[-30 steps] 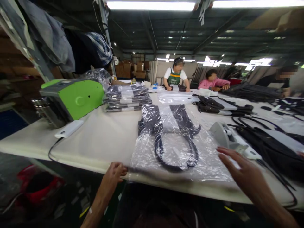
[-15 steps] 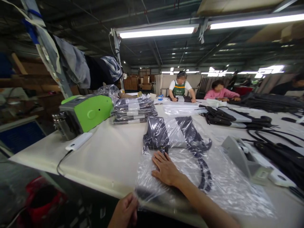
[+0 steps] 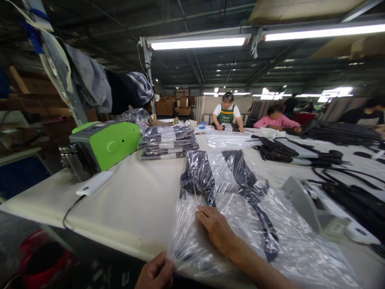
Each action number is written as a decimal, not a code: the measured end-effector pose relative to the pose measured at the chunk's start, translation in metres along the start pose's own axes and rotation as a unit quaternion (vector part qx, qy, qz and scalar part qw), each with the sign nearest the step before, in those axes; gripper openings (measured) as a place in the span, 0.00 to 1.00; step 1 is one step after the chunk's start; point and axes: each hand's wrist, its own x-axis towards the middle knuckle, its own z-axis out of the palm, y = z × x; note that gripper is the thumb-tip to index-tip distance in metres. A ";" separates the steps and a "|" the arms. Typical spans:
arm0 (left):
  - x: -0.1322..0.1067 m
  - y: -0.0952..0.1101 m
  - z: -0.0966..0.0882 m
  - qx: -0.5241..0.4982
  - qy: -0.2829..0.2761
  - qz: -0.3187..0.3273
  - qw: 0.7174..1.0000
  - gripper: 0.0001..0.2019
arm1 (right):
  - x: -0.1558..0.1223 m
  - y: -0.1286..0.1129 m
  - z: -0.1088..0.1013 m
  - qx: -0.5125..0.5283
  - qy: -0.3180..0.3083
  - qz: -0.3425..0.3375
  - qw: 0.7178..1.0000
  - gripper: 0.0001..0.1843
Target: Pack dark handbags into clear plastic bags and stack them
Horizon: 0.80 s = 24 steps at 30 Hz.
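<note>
A clear plastic bag (image 3: 192, 237) lies on the table, its near part loose and wrinkled. Inside it, toward the far side, is a folded dark bag (image 3: 195, 172) with a white paper band (image 3: 222, 172) across it. A dark strap (image 3: 266, 228) trails through the plastic toward me. My left hand (image 3: 156, 272) pinches the plastic's near left corner at the table edge, fingers closed. My right hand (image 3: 217, 228) rests flat on the plastic just below the folded item, fingers stretched out and holding nothing.
Left stand a green machine (image 3: 111, 142), a steel flask (image 3: 75, 162) and a white power bank (image 3: 94, 183) with a cable. Bagged items form a stack (image 3: 168, 142) behind. A grey tape dispenser (image 3: 313, 208) and black bags (image 3: 294, 150) lie right. Co-workers (image 3: 227, 114) sit across.
My right hand has slid toward me over the plastic, from the folded item's near edge. The strap inside now lies straighter and nearer. My left hand stays at the corner.
</note>
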 end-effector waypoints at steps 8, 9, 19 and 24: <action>0.083 0.137 0.037 -0.025 -0.037 0.166 0.985 0.18 | 0.007 -0.008 -0.046 0.478 0.050 0.197 0.855 0.28; 0.097 0.146 0.047 -0.035 -0.045 0.169 0.984 0.18 | 0.010 -0.011 -0.051 0.475 0.047 0.188 0.859 0.28; 0.170 0.118 0.005 0.266 0.002 0.286 0.920 0.23 | 0.022 0.012 -0.056 0.505 0.098 0.365 0.776 0.24; 0.193 0.094 -0.020 0.334 0.004 0.247 0.909 0.09 | 0.025 0.042 -0.068 0.509 0.122 0.359 0.773 0.25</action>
